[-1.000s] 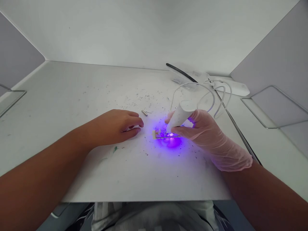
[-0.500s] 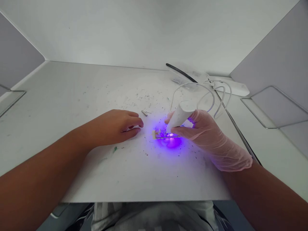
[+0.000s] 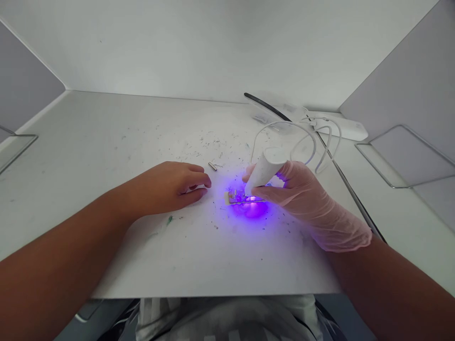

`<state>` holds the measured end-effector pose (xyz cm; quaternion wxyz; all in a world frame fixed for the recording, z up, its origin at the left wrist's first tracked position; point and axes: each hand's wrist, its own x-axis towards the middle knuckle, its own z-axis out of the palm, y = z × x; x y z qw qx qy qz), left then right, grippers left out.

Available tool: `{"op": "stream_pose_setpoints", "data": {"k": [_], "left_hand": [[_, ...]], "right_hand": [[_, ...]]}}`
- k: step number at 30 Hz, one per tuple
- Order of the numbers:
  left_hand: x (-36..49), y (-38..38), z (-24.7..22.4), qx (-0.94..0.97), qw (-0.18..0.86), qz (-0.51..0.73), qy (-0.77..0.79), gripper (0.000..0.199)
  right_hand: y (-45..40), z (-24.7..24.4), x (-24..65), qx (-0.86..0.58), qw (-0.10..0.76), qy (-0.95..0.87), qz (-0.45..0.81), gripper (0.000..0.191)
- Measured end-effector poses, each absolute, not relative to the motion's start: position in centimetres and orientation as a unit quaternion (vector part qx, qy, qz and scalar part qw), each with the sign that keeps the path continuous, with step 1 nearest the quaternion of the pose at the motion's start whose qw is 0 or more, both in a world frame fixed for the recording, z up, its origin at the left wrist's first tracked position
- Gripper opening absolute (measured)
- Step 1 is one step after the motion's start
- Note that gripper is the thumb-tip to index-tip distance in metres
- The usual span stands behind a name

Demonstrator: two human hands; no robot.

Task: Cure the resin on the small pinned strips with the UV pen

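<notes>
A white hand-held UV lamp is gripped in my right hand, which wears a thin pinkish see-through glove. The lamp tilts, with its lower end close over a small narrow piece on the table; purple light floods this piece and the tabletop around it. Its left end looks pale yellow, and the lamp, glove and glare hide much of the rest. Bare and holding nothing, my left hand rests on the table to the left, fingers loosely bent, thumb apart from them. A short metal cylinder lies just beyond its fingertips.
A white cable loops from the lamp toward a white power strip at the back right. Near it lie a black strip and a clear plastic bag. Dark crumbs dot the white tabletop. Wire frames stand at both sides.
</notes>
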<state>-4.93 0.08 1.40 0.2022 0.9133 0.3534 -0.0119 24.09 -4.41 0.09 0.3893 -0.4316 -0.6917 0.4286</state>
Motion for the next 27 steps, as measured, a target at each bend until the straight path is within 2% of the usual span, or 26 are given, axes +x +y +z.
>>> {"op": "stream_pose_setpoints", "data": {"k": [27], "left_hand": [[-4.94,-0.02,1.48,0.918,0.185,-0.002,0.350,0.035]], "right_hand": [[-4.33,0.10,24.08,-0.435,0.386,-0.693,0.425,0.012]]}}
